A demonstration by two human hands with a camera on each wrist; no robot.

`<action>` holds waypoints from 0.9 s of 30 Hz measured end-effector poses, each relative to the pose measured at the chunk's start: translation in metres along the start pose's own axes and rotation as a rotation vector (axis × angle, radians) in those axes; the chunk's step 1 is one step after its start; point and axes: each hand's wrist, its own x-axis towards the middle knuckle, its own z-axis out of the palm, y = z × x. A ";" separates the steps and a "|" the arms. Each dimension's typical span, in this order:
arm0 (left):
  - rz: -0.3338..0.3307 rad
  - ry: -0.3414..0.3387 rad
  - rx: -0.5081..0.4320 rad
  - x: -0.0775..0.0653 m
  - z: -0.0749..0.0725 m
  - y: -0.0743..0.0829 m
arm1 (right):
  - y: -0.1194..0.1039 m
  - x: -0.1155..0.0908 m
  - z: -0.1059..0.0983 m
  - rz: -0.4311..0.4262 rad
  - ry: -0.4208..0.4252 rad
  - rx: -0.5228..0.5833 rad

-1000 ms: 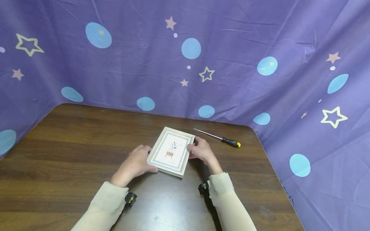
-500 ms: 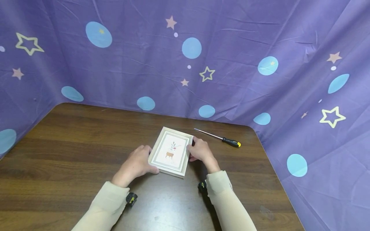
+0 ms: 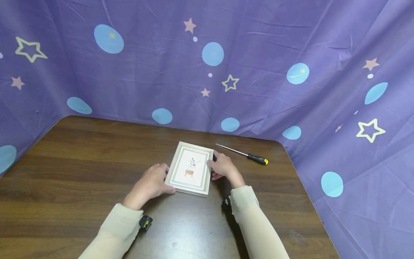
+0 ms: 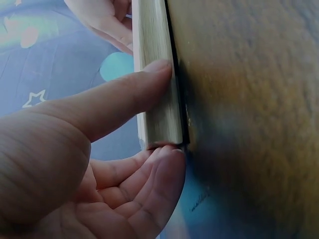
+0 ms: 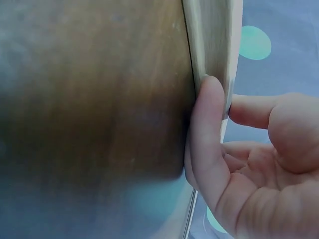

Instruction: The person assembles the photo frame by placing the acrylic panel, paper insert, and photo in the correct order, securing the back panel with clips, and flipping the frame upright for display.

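Observation:
A cream picture frame (image 3: 176,172) lies on the brown wooden table, face up, showing a small print of a plant in an orange pot on legs. My left hand (image 3: 150,185) holds its near left corner, the thumb along the near edge and the fingers at the left side. On the opposite side my right hand (image 3: 224,167) pinches the frame, thumb on the top face and fingers against the outer edge. The left wrist view shows the thumb pressed on the side of the frame (image 4: 162,122), fingertips at its corner. In the right wrist view a fingertip rests along the frame's side (image 5: 214,45).
A screwdriver (image 3: 257,159) with a black and yellow handle lies beyond my right hand, its shaft pointing to the back left. Purple cloth (image 3: 145,72) with stars and blue dots hangs behind and beside the table (image 3: 97,162).
The picture frame has turned slightly anticlockwise, its far end shifting left. My right hand has moved a little left with it, while the left hand stays nearly in place.

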 end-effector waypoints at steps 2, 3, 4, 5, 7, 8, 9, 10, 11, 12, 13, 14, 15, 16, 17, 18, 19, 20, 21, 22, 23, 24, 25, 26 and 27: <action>-0.002 -0.009 -0.005 0.000 -0.001 0.000 | -0.001 0.003 0.000 -0.007 -0.006 -0.001; -0.002 -0.011 -0.007 0.001 -0.001 0.000 | -0.002 0.004 -0.001 -0.010 -0.010 0.001; -0.003 -0.013 -0.009 0.001 -0.001 0.000 | -0.003 0.005 -0.001 -0.013 -0.015 0.004; -0.001 -0.013 -0.010 0.001 -0.001 -0.001 | -0.003 0.006 -0.001 -0.013 -0.018 0.008; 0.006 -0.012 -0.013 0.001 -0.001 0.000 | -0.005 0.008 -0.002 -0.012 -0.024 0.010; 0.009 -0.011 -0.011 0.001 -0.001 -0.001 | -0.005 0.009 -0.003 -0.011 -0.028 0.008; 0.012 -0.010 -0.010 0.001 -0.001 -0.001 | -0.006 0.010 -0.003 -0.008 -0.032 0.008; 0.014 -0.009 -0.009 0.002 0.000 -0.001 | -0.007 0.011 -0.004 -0.004 -0.034 0.001; 0.014 -0.008 -0.009 0.002 0.000 -0.001 | -0.007 0.012 -0.004 0.000 -0.034 -0.005; 0.011 -0.009 -0.010 0.002 0.000 -0.001 | -0.008 0.014 -0.004 0.003 -0.036 -0.018; 0.008 -0.009 -0.008 0.003 0.000 -0.001 | -0.008 0.015 -0.004 0.006 -0.037 -0.028; 0.004 -0.010 -0.008 0.003 0.000 -0.001 | -0.009 0.016 -0.004 0.008 -0.038 -0.035; -0.002 -0.011 -0.008 0.004 0.000 0.000 | -0.009 0.018 -0.005 0.011 -0.038 -0.039; -0.010 -0.012 -0.007 0.004 0.001 0.000 | -0.009 0.019 -0.005 0.015 -0.037 -0.046; -0.018 -0.013 -0.008 0.004 0.001 0.001 | -0.009 0.020 -0.005 0.017 -0.037 -0.047; -0.025 -0.014 -0.009 0.004 0.001 0.001 | -0.009 0.021 -0.005 0.018 -0.036 -0.049; -0.028 -0.014 -0.011 0.004 0.001 0.001 | -0.010 0.021 -0.005 0.020 -0.036 -0.048; -0.031 -0.015 -0.015 0.005 0.001 0.001 | -0.010 0.022 -0.005 0.022 -0.035 -0.047; -0.034 -0.016 -0.017 0.005 0.001 0.001 | -0.010 0.022 -0.004 0.024 -0.034 -0.049; -0.036 -0.017 -0.021 0.005 0.001 0.001 | -0.010 0.022 -0.004 0.024 -0.034 -0.053; -0.037 -0.018 -0.025 0.005 0.002 0.001 | -0.010 0.021 -0.004 0.025 -0.034 -0.055; -0.035 -0.019 -0.027 0.005 0.002 0.001 | -0.010 0.021 -0.004 0.024 -0.034 -0.057; -0.032 -0.019 -0.030 0.005 0.002 0.001 | -0.010 0.021 -0.004 0.024 -0.036 -0.061; -0.035 -0.019 -0.030 0.005 0.003 0.001 | -0.009 0.021 -0.003 0.024 -0.037 -0.065; -0.036 -0.018 -0.028 0.005 0.003 0.001 | -0.009 0.021 -0.003 0.024 -0.038 -0.069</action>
